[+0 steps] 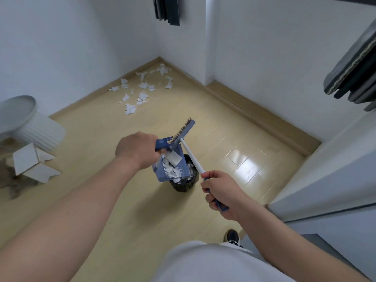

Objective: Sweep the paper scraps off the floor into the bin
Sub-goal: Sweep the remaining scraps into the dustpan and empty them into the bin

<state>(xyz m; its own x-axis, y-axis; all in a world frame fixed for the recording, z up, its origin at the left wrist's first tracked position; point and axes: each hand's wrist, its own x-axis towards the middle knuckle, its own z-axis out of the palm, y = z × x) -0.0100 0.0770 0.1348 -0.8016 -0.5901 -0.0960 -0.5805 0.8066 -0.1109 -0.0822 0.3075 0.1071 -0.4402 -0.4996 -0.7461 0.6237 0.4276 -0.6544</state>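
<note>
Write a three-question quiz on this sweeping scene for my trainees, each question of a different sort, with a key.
1. True or false: the dustpan is tilted over the bin.
2. Which hand holds the brush: A left, B right?
3. Where do paper scraps remain on the floor?

Key:
1. True; the left hand holds it there.
2. B, the right hand.
3. In the far corner, by the walls.
</note>
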